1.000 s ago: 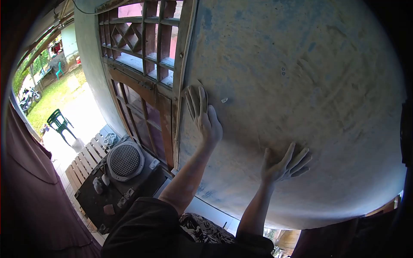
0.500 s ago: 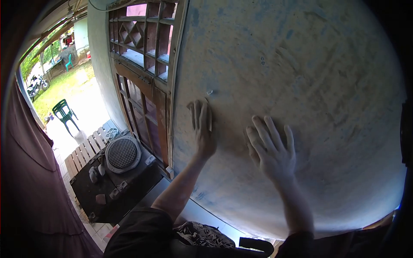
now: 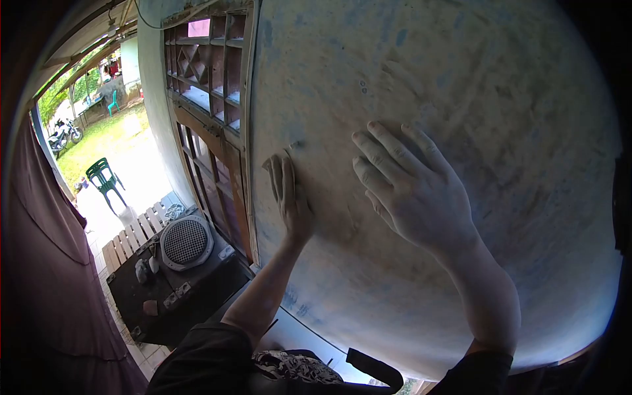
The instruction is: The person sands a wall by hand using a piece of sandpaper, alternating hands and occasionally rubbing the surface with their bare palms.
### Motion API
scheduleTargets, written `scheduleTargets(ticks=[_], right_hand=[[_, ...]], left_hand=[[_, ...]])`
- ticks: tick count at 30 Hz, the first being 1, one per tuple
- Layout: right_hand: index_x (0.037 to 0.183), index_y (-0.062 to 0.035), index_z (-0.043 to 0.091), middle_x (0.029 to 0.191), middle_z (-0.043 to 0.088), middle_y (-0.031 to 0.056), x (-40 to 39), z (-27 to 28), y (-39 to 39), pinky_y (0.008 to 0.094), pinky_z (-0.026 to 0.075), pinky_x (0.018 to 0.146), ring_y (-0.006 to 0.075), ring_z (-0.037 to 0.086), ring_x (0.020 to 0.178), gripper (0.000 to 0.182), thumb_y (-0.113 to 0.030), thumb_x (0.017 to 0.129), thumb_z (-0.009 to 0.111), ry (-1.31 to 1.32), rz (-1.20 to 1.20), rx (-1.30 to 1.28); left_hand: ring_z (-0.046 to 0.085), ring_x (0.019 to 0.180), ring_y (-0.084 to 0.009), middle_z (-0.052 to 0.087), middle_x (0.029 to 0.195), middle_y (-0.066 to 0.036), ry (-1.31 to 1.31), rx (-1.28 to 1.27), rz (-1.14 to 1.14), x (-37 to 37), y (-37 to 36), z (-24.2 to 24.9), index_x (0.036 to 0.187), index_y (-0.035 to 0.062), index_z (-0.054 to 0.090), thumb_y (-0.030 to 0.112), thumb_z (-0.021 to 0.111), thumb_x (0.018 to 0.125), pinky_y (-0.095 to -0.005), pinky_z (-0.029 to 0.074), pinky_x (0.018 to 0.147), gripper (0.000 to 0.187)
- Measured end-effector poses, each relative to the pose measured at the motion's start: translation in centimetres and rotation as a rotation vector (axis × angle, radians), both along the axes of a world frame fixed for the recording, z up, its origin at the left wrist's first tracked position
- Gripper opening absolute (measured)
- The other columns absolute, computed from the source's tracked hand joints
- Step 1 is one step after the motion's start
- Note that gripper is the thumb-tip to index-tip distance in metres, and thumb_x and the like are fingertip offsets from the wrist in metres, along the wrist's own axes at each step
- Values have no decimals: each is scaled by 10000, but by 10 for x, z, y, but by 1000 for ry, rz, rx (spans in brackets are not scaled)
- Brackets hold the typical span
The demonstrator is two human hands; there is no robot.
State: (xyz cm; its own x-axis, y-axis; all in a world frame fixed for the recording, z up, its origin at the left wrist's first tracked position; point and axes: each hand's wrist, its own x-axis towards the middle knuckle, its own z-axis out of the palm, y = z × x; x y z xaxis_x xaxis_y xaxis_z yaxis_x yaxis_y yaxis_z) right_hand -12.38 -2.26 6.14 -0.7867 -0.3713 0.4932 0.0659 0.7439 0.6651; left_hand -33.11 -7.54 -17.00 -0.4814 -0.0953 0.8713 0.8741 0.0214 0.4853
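Note:
A large pale surface with blue and brown smudges fills the middle and right of the view. My left hand presses flat on it near its left edge, with a thin sheet, perhaps sandpaper, between the fingers and the surface; its corner shows beside the fingertips. Higher and to the right, my right hand lies against the same surface, fingers spread, holding nothing. Both hands look dusty. Just above my left fingertips is a small chipped spot.
Left of the surface stands a wooden lattice window frame. Below it, a black box carries a round speaker grille and small items. A slatted bench, a green chair and a dark curtain are farther left.
My right hand has moved up and looks larger, its fingers now tilted left. The view has shifted, and my left hand appears slightly farther left, still on the surface.

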Motion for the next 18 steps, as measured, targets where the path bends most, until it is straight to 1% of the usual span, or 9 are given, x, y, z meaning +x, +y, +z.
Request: scheduleTargets(ticks=[2, 8, 10, 11, 13, 14, 16, 17, 18], right_hand=[[1175, -151, 769, 1465, 656, 22, 0, -1, -1, 398, 324, 1290, 167, 494, 1477, 263, -244, 973, 630, -16, 3, 21], [1171, -137, 762, 1413, 681, 19, 2, -4, 0, 397, 331, 1291, 171, 519, 1453, 264, -234, 961, 635, -19, 28, -24], [1152, -131, 766, 1403, 688, 25, 3, -5, 0, 397, 343, 1285, 174, 527, 1447, 249, -223, 958, 640, -28, 42, -51], [1152, -131, 766, 1403, 688, 25, 3, -4, 0, 397, 343, 1285, 174, 527, 1447, 249, -223, 958, 640, -24, 45, -54], [1158, -163, 773, 1467, 656, 12, 4, -3, 0, 435, 371, 1269, 174, 491, 1489, 264, -308, 938, 753, -55, -8, 7], [1158, -163, 773, 1467, 656, 12, 4, -4, 0, 435, 371, 1269, 174, 491, 1489, 264, -308, 938, 753, -53, -5, 9], [1133, -129, 768, 1395, 690, 36, 5, -5, 0, 396, 353, 1278, 178, 538, 1438, 232, -218, 960, 641, -44, 57, -45], [1133, -129, 768, 1395, 690, 36, 5, -5, 1, 396, 353, 1278, 178, 538, 1438, 232, -218, 960, 641, -47, 58, -44], [1147, -141, 769, 1426, 676, 29, 5, -4, 1, 414, 363, 1272, 179, 519, 1458, 237, -253, 953, 691, -55, 39, -30]], left_hand=[[219, 1631, -395, 301, 1732, -238, -231, 118, -97, -12, -7, 16, 1628, -28, 394, 91, 382, 1114, -479, 167, 1322, 528], [213, 1633, -390, 279, 1743, -233, -318, 152, -70, 4, 2, 30, 1632, -14, 398, 62, 369, 1100, -469, 162, 1322, 538], [212, 1629, -415, 273, 1739, -255, -187, 26, 6, 41, 10, 2, 1633, -11, 401, 35, 366, 1072, -483, 159, 1322, 563], [212, 1629, -415, 273, 1739, -255, -183, 23, 9, 52, 8, -12, 1633, -11, 401, 35, 366, 1072, -483, 159, 1322, 563], [215, 1626, -433, 273, 1734, -272, -121, -96, -51, 61, 6, -36, 1632, -17, 399, 25, 370, 1050, -493, 163, 1319, 584], [211, 1630, -419, 273, 1736, -264, -80, -60, -69, 46, 8, -46, 1624, -24, 409, 39, 371, 1063, -483, 166, 1319, 565], [220, 1627, -412, 277, 1732, -265, -154, -31, -42, 25, 1, -24, 1627, -10, 412, 55, 365, 1079, -479, 176, 1316, 553], [228, 1625, -405, 282, 1728, -265, -230, -9, -17, 15, -4, -9, 1630, 4, 416, 71, 360, 1095, -474, 187, 1313, 541], [227, 1623, -398, 273, 1727, -266, -279, 37, -54, 4, -10, 8, 1636, 23, 414, 94, 354, 1111, -471, 194, 1309, 533]])
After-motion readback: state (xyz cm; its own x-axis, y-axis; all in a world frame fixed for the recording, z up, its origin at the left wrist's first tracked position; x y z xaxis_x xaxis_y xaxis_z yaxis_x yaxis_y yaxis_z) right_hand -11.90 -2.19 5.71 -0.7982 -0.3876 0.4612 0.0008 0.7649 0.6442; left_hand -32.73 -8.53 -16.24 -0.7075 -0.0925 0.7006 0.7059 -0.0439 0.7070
